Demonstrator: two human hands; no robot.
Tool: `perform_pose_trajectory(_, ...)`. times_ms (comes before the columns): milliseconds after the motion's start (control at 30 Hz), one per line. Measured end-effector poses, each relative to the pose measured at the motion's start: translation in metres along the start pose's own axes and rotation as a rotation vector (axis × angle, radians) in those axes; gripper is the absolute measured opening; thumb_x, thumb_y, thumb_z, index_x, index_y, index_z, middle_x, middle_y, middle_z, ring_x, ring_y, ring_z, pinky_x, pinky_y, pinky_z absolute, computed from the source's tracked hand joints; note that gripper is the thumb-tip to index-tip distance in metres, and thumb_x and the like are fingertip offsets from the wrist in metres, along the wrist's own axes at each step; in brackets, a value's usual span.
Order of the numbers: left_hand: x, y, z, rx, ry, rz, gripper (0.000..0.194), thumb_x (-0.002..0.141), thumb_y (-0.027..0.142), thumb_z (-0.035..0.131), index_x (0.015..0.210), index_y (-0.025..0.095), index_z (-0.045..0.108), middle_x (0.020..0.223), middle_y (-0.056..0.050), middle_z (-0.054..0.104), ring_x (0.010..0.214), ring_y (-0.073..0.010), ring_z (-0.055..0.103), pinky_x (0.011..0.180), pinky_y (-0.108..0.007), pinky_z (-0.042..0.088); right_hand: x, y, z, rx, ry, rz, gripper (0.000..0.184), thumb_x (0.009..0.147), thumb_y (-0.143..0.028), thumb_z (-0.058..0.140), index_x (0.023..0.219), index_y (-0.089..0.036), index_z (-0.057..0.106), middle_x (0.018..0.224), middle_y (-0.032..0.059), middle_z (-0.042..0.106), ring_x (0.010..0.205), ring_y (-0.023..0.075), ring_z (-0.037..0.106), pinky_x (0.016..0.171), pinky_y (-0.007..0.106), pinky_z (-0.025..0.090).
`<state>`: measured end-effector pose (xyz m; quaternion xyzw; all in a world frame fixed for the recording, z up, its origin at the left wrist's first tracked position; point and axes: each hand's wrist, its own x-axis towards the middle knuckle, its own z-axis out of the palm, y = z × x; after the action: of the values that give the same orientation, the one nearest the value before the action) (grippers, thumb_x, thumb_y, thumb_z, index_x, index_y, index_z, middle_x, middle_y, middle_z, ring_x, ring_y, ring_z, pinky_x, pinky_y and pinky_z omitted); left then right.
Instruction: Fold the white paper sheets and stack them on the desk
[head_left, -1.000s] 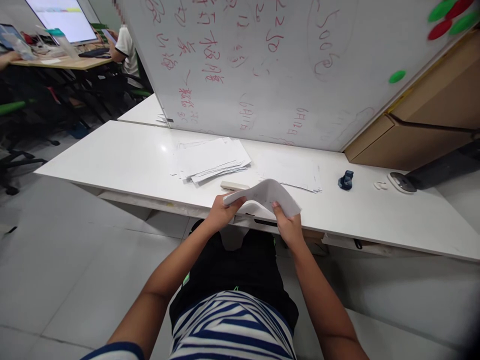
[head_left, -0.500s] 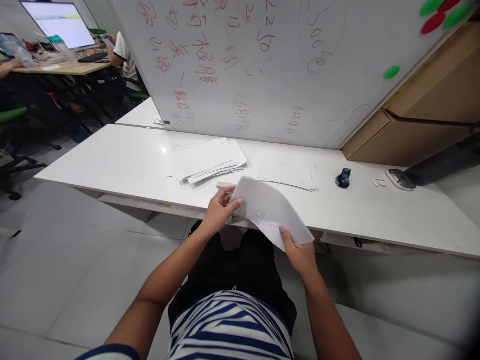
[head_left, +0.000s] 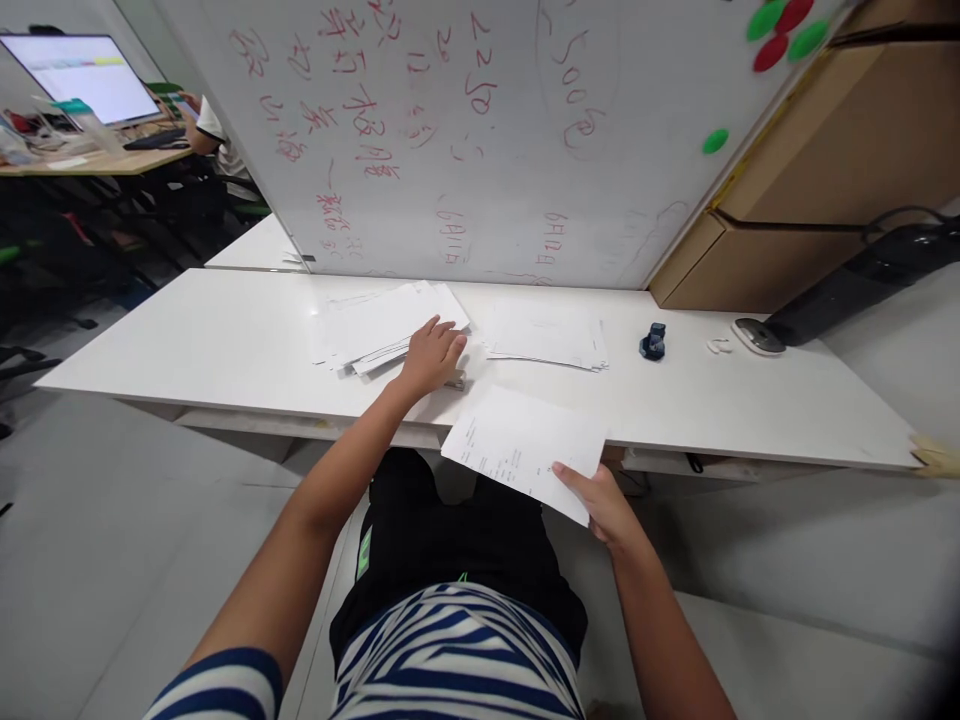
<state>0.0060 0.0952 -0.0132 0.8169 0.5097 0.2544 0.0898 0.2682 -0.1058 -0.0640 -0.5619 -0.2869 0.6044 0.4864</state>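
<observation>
Below the whiteboard (head_left: 510, 190) filling the upper frame, the right hand (head_left: 600, 502) pinches a printed sheet (head_left: 521, 435) at lower centre while the left hand (head_left: 431, 357) spreads loose, seemingly empty, by the mid-frame paper pile (head_left: 379, 322): paper handling, seemingly needing a steady right grip next.

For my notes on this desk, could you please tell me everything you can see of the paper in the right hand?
The paper is white, thin and roughly rectangular, with small dark print, too small to read, toward its left and near edges. The right hand grips it near its right, near corner, thumb on the printed face. It slants across the front edge of the white desk; whether it touches the desk, or is several sheets, I cannot tell.
</observation>
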Motion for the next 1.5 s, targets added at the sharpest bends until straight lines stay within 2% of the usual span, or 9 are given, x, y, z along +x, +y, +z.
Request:
perform_pose_trajectory(100, 0.003, -0.005, 0.008, 0.013, -0.041, -0.092, 0.053, 0.097, 0.050, 0.024, 0.120, 0.021, 0.061, 0.147, -0.011, 0.043, 0.144, -0.0338, 0.015, 0.113, -0.058, 0.012, 0.013, -0.002, 0.009, -0.017, 0.002, 0.000, 0.047, 0.058, -0.042, 0.085, 0.095, -0.016, 0.073, 0.105, 0.0113, 0.073, 0.096, 0.0321, 0.069, 0.084, 0.045, 0.057)
perform_pose_trajectory(233, 0.002, -0.009, 0.012, 0.009, -0.074, -0.122, 0.055, 0.095, 0.053, 0.025, 0.127, 0.021, 0.058, 0.153, -0.011, 0.033, 0.146, -0.0339, 0.005, 0.114, -0.058, 0.010, 0.023, -0.004, 0.014, -0.053, -0.054, 0.022, 0.047, 0.060, -0.044, 0.084, 0.097, -0.016, 0.073, 0.107, 0.0107, 0.072, 0.098, 0.0317, 0.069, 0.087, 0.045, 0.056)
perform_pose_trajectory(467, 0.005, -0.013, 0.015, 0.028, -0.135, -0.104, 0.059, 0.096, 0.054, 0.022, 0.132, 0.020, 0.054, 0.154, -0.012, 0.030, 0.146, -0.0329, 0.007, 0.114, -0.056, 0.011, 0.027, -0.015, 0.024, -0.113, -0.075, 0.026, 0.045, 0.062, -0.043, 0.082, 0.097, -0.018, 0.073, 0.108, 0.0095, 0.072, 0.101, 0.0310, 0.068, 0.090, 0.044, 0.054)
perform_pose_trajectory(600, 0.004, -0.009, 0.013, 0.054, -0.172, -0.093, 0.057, 0.096, 0.054, 0.022, 0.132, 0.022, 0.053, 0.155, -0.009, 0.030, 0.146, -0.0314, 0.010, 0.115, -0.055, 0.010, 0.027, -0.019, 0.033, -0.131, -0.059, 0.048, 0.045, 0.061, -0.041, 0.083, 0.097, -0.017, 0.072, 0.107, 0.0099, 0.073, 0.101, 0.0311, 0.067, 0.090, 0.045, 0.054)
perform_pose_trajectory(767, 0.003, -0.005, 0.010, 0.140, -0.245, -0.083, 0.060, 0.097, 0.053, 0.014, 0.137, 0.023, 0.048, 0.155, -0.007, 0.029, 0.146, -0.0279, 0.012, 0.116, -0.052, 0.013, 0.030, -0.017, 0.041, -0.154, -0.085, 0.056, 0.044, 0.066, -0.040, 0.080, 0.101, -0.016, 0.069, 0.115, 0.0107, 0.070, 0.104, 0.0285, 0.066, 0.091, 0.040, 0.053)
perform_pose_trajectory(1167, 0.002, -0.001, 0.011, 0.140, -0.259, -0.085, 0.061, 0.097, 0.054, 0.013, 0.140, 0.023, 0.044, 0.155, -0.005, 0.030, 0.146, -0.0254, 0.013, 0.117, -0.049, 0.012, 0.042, -0.009, 0.058, -0.153, -0.118, 0.039, 0.048, 0.068, -0.041, 0.077, 0.107, -0.015, 0.067, 0.113, 0.0102, 0.071, 0.101, 0.0274, 0.067, 0.090, 0.039, 0.052)
perform_pose_trajectory(1500, 0.001, -0.003, 0.012, 0.146, -0.238, -0.073, 0.059, 0.097, 0.052, 0.016, 0.138, 0.022, 0.045, 0.154, -0.006, 0.032, 0.146, -0.0263, 0.012, 0.117, -0.052, 0.013, 0.036, -0.011, 0.063, -0.157, -0.080, 0.063, 0.050, 0.067, -0.042, 0.078, 0.107, -0.016, 0.067, 0.116, 0.0104, 0.069, 0.105, 0.0282, 0.066, 0.092, 0.039, 0.052)
